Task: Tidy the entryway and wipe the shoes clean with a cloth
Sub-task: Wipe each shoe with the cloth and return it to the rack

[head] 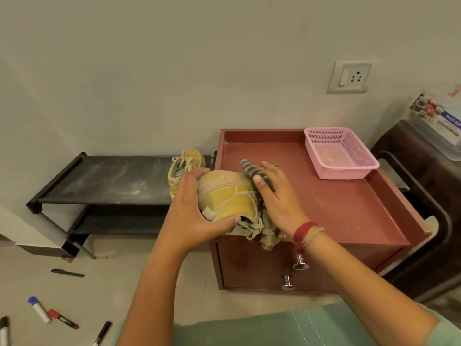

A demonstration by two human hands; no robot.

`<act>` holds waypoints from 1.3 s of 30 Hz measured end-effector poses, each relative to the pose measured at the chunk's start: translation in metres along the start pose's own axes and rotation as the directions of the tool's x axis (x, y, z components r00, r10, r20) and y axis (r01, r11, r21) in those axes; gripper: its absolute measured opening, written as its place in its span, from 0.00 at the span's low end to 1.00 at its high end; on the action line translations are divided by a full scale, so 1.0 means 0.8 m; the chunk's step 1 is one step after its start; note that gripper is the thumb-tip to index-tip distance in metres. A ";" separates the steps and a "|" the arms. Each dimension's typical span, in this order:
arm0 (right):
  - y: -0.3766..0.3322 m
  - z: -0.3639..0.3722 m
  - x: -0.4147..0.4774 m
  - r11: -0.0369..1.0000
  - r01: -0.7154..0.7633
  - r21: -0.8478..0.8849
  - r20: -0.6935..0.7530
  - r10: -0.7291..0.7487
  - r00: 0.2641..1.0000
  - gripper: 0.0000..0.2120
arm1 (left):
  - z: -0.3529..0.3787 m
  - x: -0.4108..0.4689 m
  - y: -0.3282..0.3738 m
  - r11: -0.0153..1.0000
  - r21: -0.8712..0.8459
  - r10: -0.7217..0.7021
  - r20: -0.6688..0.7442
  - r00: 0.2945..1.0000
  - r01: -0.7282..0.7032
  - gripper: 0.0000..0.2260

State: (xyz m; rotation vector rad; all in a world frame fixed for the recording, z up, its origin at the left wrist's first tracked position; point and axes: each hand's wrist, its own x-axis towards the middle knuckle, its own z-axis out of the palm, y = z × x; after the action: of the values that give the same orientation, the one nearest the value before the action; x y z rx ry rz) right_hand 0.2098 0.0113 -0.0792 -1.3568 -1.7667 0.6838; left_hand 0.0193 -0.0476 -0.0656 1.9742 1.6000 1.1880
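My left hand grips a dusty yellow shoe by its heel end and holds it over the left front corner of the red cabinet. My right hand presses a cloth against the shoe's right side. The cloth is dark and striped where it sticks out above my fingers, and a beige crumpled end hangs below the shoe. A second yellow shoe sits on the right end of the black shoe rack's top shelf, partly hidden behind my left hand.
A pink mesh basket stands at the cabinet's back right corner. Several markers and a black pen lie on the floor at the lower left. A dark chair stands right of the cabinet, and a wall socket is above.
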 end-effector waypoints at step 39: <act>0.021 0.008 -0.006 0.945 0.073 -0.319 0.148 -0.027 0.989 0.21 | 0.013 0.001 -0.008 0.895 0.444 -0.055 0.215 0.975 -0.048 0.38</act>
State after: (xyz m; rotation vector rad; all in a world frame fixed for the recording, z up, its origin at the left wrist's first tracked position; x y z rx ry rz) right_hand 0.2142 0.0114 -0.0972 -1.5026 -2.0910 0.4850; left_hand 0.0230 -0.0424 -0.0761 2.2766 1.8759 0.5938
